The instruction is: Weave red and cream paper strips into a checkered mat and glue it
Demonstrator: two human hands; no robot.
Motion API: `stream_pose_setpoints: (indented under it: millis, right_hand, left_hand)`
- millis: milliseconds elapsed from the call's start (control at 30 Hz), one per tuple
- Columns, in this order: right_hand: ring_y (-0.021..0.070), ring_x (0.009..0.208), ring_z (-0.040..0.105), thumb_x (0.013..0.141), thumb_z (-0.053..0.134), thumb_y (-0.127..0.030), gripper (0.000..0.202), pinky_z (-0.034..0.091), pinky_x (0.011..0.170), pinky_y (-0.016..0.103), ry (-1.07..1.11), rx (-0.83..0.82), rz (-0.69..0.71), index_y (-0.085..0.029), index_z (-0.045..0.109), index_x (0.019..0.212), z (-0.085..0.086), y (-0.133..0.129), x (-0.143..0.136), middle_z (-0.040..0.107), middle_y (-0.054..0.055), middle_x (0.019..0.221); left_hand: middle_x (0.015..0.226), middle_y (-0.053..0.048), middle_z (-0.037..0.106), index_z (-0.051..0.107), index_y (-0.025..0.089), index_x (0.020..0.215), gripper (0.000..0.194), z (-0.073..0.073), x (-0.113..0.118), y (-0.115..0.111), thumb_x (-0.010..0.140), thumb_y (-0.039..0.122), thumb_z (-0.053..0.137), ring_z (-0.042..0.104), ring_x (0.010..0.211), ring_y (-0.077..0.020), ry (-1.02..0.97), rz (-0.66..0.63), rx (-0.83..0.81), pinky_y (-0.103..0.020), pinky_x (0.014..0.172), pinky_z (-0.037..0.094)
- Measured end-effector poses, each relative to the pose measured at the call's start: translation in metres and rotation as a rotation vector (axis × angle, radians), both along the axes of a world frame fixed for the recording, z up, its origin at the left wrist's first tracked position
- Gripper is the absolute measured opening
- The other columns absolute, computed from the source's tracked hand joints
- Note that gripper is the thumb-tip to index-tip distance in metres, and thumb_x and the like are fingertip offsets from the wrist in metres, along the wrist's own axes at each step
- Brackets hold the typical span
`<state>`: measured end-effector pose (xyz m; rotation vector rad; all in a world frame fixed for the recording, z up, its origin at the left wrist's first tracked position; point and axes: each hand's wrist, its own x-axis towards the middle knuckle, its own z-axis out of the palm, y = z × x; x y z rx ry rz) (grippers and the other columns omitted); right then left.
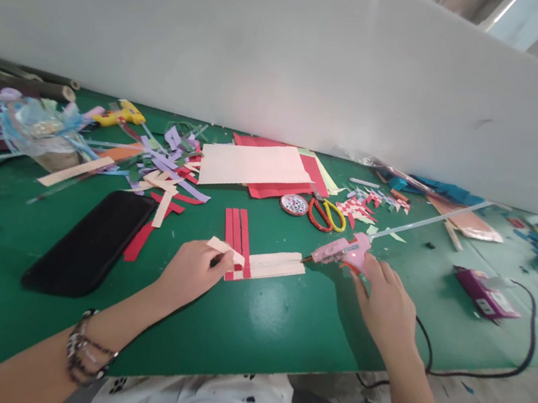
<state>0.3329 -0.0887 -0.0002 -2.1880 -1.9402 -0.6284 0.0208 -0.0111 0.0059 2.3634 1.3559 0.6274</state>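
My right hand [383, 296] is wrapped round the handle of a pink glue gun [342, 249]. A long clear glue stick [431, 217] juts from its back, and the nozzle points left at the end of some cream paper strips [277, 265]. These lie crosswise to red paper strips [238, 234], woven together at the lower left corner. My left hand [198, 270] is closed at that corner, pinching a short cream paper strip [222, 246] that is folded up over the red ones. Its fingertips partly hide the weave.
A black phone [91, 242] lies left of my left hand. Behind the weave are scissors [326, 215], a round tin [293, 204] and a cream sheet [257, 166]. Paper scraps [168, 163] and a yellow glue gun [120, 113] lie back left. A cord runs from a purple box [485, 294] at right.
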Motion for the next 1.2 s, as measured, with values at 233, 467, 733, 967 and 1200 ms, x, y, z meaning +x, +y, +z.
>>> stream_pose_setpoints:
  millis: [233, 467, 733, 967, 1200]
  right_hand:
    - [0.0221, 0.082, 0.054, 0.088, 0.04, -0.034, 0.033, 0.041, 0.057, 0.029, 0.008, -0.004, 0.018, -0.014, 0.048, 0.114, 0.002, 0.002, -0.011, 0.059, 0.009, 0.092]
    - [0.0211, 0.079, 0.054, 0.089, 0.039, -0.033, 0.031, 0.041, 0.057, 0.029, 0.077, -0.005, 0.129, -0.016, 0.049, 0.113, 0.003, 0.012, -0.039, 0.058, 0.009, 0.091]
    - [0.0207, 0.079, 0.054, 0.09, 0.037, -0.034, 0.031, 0.041, 0.059, 0.028, 0.083, -0.024, 0.154, -0.016, 0.048, 0.112, 0.002, 0.015, -0.049, 0.059, 0.008, 0.089]
    - [0.0224, 0.08, 0.055, 0.089, 0.038, -0.035, 0.033, 0.042, 0.059, 0.03, 0.041, 0.005, 0.032, -0.015, 0.048, 0.114, -0.004, 0.001, -0.014, 0.059, 0.01, 0.093]
    - [0.024, 0.084, 0.056, 0.087, 0.039, -0.042, 0.04, 0.04, 0.058, 0.03, 0.098, -0.009, -0.158, -0.015, 0.047, 0.116, -0.008, -0.006, 0.016, 0.059, 0.01, 0.097]
  left_hand:
    - [0.066, -0.004, 0.07, 0.069, 0.017, 0.062, 0.043, 0.001, 0.0, 0.0, 0.085, 0.029, 0.034, 0.062, 0.061, -0.0167, 0.003, -0.005, 0.011, -0.022, 0.054, 0.039]
    - [0.065, -0.004, 0.07, 0.067, 0.017, 0.06, 0.045, 0.002, 0.001, 0.0, 0.085, 0.03, 0.033, 0.061, 0.059, -0.0165, 0.011, 0.002, 0.001, -0.022, 0.052, 0.038]
    - [0.061, -0.003, 0.068, 0.067, 0.017, 0.059, 0.044, 0.004, 0.001, -0.001, 0.085, 0.028, 0.033, 0.06, 0.057, -0.0166, 0.008, -0.001, 0.01, -0.023, 0.052, 0.037]
    - [0.06, -0.004, 0.067, 0.069, 0.018, 0.063, 0.041, 0.006, 0.001, -0.002, 0.084, 0.028, 0.035, 0.061, 0.058, -0.0163, -0.003, -0.001, -0.006, -0.022, 0.052, 0.037]
    - [0.056, -0.003, 0.065, 0.065, 0.016, 0.056, 0.044, 0.001, 0.0, 0.0, 0.085, 0.029, 0.033, 0.058, 0.054, -0.0158, 0.01, -0.009, 0.032, -0.022, 0.049, 0.034]
